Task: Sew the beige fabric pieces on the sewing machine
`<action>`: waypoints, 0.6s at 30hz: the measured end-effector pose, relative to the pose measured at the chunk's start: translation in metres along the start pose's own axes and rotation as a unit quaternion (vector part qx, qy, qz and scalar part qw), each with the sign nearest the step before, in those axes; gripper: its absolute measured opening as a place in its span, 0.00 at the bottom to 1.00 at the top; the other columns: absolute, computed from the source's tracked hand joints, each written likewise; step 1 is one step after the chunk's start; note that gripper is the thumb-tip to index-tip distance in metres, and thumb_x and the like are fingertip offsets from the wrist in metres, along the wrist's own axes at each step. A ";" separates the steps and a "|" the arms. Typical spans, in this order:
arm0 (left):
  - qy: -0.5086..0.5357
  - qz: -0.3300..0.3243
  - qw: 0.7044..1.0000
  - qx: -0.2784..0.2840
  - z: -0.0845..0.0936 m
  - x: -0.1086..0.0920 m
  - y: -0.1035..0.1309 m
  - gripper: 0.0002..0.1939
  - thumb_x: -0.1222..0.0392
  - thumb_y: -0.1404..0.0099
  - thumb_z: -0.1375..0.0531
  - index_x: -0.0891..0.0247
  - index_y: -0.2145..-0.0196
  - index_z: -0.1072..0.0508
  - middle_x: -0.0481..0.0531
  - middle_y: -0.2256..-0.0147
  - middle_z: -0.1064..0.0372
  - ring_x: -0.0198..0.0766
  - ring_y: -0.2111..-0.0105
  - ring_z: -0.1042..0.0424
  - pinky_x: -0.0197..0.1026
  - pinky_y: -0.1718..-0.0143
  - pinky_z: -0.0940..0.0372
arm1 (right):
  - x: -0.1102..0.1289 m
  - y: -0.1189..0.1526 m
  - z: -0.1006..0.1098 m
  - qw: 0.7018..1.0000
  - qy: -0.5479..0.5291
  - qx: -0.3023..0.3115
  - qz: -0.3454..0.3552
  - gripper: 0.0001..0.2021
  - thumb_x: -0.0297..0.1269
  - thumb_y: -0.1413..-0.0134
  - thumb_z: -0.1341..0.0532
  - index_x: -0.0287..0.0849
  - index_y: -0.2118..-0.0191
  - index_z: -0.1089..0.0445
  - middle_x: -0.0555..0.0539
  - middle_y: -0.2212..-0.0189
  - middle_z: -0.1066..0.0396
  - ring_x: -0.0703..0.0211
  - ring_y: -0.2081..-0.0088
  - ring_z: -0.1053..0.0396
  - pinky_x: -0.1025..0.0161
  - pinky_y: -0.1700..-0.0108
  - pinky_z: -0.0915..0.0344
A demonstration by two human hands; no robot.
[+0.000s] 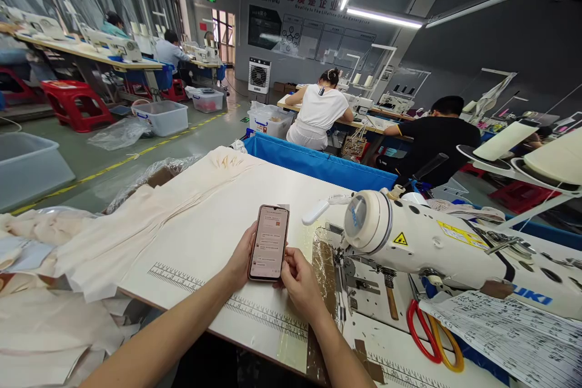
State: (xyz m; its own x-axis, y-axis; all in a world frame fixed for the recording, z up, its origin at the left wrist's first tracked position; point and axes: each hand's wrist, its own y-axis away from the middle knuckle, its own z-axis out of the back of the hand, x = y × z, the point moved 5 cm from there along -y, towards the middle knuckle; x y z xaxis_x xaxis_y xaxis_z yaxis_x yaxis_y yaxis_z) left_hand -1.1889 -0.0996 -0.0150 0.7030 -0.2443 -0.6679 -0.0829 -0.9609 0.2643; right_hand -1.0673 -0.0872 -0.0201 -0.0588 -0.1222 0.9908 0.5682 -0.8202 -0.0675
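A smartphone point(268, 244) with a lit screen of text messages is held upright above the white sewing table point(209, 218). My left hand point(240, 257) grips it along its left edge and from behind. At the lower right edge of the phone is my right hand point(297, 276), its fingers curled against the side and the thumb near the corner. Right of the hands stands a white sewing machine point(409, 230). Pale fabric pieces point(150, 218) lie over the table's left side.
Red and yellow-handled scissors point(422, 330) and written sheets point(513, 327) lie at the right. Thread cones point(507, 139) stand behind the machine. A blue fabric bin point(313, 163) borders the table's far edge. Beyond it, two people sit at machines; plastic tubs point(163, 118) stand on the floor.
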 end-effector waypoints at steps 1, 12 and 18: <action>0.000 -0.001 1.000 -0.001 0.000 0.000 0.000 0.30 0.41 0.33 0.53 0.70 0.56 0.26 0.62 0.59 0.25 0.51 0.62 0.25 0.47 0.62 0.29 | 0.000 0.000 0.000 1.000 0.001 -0.001 0.000 0.11 0.38 0.40 0.48 0.42 0.54 0.40 0.44 0.61 0.30 0.56 0.68 0.31 0.59 0.71 0.26; 0.000 -0.002 1.000 -0.010 0.002 0.001 -0.001 0.29 0.42 0.32 0.54 0.70 0.54 0.26 0.61 0.60 0.25 0.49 0.61 0.25 0.47 0.60 0.30 | -0.001 0.000 0.001 1.000 0.005 -0.001 -0.002 0.11 0.38 0.40 0.49 0.42 0.54 0.40 0.44 0.62 0.29 0.56 0.67 0.31 0.59 0.72 0.26; -0.001 0.006 1.000 -0.022 0.003 0.001 0.000 0.30 0.42 0.33 0.54 0.70 0.54 0.26 0.62 0.60 0.25 0.50 0.61 0.25 0.47 0.59 0.30 | 0.001 0.000 0.001 1.000 0.004 -0.001 -0.001 0.11 0.38 0.40 0.49 0.42 0.53 0.40 0.44 0.61 0.29 0.55 0.67 0.30 0.59 0.71 0.26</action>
State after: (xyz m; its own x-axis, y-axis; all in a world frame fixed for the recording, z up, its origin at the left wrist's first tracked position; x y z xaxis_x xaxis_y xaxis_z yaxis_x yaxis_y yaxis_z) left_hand -1.1898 -0.1003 -0.0175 0.7006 -0.2553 -0.6663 -0.0588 -0.9513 0.3027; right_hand -1.0669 -0.0869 -0.0187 -0.0660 -0.1245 0.9900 0.5657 -0.8220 -0.0656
